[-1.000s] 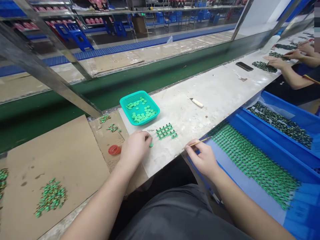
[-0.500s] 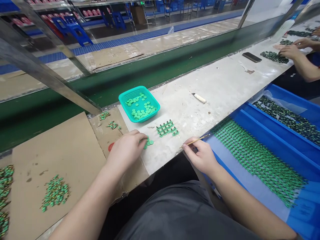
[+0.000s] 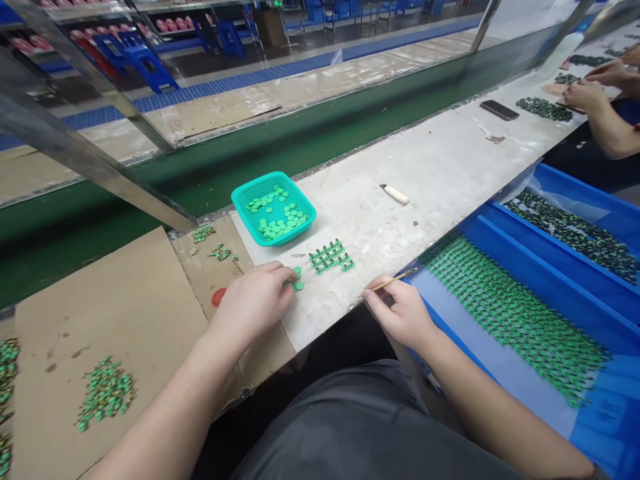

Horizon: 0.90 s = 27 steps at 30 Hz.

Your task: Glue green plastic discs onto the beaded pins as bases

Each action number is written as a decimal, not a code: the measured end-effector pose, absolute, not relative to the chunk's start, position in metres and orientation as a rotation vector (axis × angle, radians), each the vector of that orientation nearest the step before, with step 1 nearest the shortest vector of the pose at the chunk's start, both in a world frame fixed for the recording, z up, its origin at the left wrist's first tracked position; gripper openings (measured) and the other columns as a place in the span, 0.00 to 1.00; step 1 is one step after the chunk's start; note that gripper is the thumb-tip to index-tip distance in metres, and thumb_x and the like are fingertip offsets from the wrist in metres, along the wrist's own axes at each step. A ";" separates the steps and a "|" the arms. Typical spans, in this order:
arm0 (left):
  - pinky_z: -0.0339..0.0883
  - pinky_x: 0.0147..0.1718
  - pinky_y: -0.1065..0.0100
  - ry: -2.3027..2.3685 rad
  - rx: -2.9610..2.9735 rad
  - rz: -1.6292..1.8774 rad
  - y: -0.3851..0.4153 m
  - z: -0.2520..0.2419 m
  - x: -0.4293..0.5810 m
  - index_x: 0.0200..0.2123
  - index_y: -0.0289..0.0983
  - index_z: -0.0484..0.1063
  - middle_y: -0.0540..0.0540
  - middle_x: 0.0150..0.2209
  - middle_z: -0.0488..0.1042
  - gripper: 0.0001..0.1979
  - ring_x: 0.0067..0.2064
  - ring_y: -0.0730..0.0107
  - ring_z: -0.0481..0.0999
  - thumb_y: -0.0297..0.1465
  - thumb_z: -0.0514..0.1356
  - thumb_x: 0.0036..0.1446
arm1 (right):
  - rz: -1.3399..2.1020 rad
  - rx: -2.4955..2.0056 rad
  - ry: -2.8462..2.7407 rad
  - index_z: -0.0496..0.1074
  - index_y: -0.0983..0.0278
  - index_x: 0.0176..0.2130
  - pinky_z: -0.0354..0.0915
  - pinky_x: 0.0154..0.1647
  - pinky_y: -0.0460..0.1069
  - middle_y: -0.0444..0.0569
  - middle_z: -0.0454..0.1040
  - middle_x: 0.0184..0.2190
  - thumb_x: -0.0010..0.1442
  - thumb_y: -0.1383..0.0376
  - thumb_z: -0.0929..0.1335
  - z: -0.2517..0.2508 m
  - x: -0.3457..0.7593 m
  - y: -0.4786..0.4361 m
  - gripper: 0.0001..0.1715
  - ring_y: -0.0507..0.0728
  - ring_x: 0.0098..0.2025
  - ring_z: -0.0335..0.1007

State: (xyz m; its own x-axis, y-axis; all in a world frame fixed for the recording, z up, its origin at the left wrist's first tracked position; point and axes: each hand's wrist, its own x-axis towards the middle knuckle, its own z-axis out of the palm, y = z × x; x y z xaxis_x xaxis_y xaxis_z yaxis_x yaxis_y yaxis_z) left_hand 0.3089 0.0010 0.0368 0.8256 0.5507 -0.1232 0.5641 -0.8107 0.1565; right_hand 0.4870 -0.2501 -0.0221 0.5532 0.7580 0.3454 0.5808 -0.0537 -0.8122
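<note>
My left hand [image 3: 256, 298] rests low on the worktop with its fingers curled together at a few loose green discs [image 3: 299, 286]. The fingertips are partly hidden, so what they pinch cannot be made out. In my right hand [image 3: 401, 312], a thin brush-like stick [image 3: 387, 283] is gripped between thumb and fingers near the table's front edge, its dark tip pointing right. Between the hands, a little farther back, several green discs with small dark pieces standing on them [image 3: 330, 257] form short rows. Behind them sits a turquoise basket [image 3: 313, 217] holding loose green discs.
Small green-and-gold pieces [image 3: 107, 392] lie heaped on cardboard [image 3: 165, 287] at left, near a red cap [image 3: 219, 296]. A white tube [image 3: 397, 194] and a phone [image 3: 499, 110] lie rightward. Blue trays [image 3: 505, 243] hold green pieces. Another person's hands [image 3: 587, 95] work at far right.
My left hand has shifted slightly over the loose discs, and fewer of them show beside its fingers. My right hand keeps its hold on the brush-like stick. The view has moved slightly.
</note>
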 end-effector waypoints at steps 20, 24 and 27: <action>0.73 0.42 0.57 1.156 2.642 0.052 -0.016 0.026 0.311 0.42 0.45 0.86 0.43 0.47 0.88 0.15 0.48 0.50 0.86 0.44 0.60 0.70 | 0.275 -1.718 -1.151 0.80 0.58 0.39 0.78 0.36 0.51 0.48 0.86 0.35 0.75 0.64 0.71 -0.024 0.481 -0.242 0.09 0.57 0.32 0.82; 0.70 0.38 0.57 1.212 2.610 0.020 -0.010 0.021 0.328 0.37 0.44 0.85 0.42 0.43 0.87 0.12 0.43 0.50 0.85 0.43 0.64 0.66 | 0.274 -1.718 -1.162 0.80 0.59 0.40 0.77 0.37 0.51 0.48 0.86 0.35 0.75 0.64 0.71 -0.023 0.481 -0.243 0.09 0.57 0.33 0.83; 0.69 0.36 0.60 1.166 2.596 -0.004 -0.009 0.021 0.330 0.39 0.45 0.84 0.45 0.41 0.87 0.09 0.42 0.55 0.85 0.38 0.64 0.63 | 0.269 -1.735 -1.155 0.80 0.59 0.40 0.77 0.39 0.51 0.48 0.86 0.35 0.76 0.64 0.71 -0.022 0.481 -0.246 0.09 0.57 0.33 0.83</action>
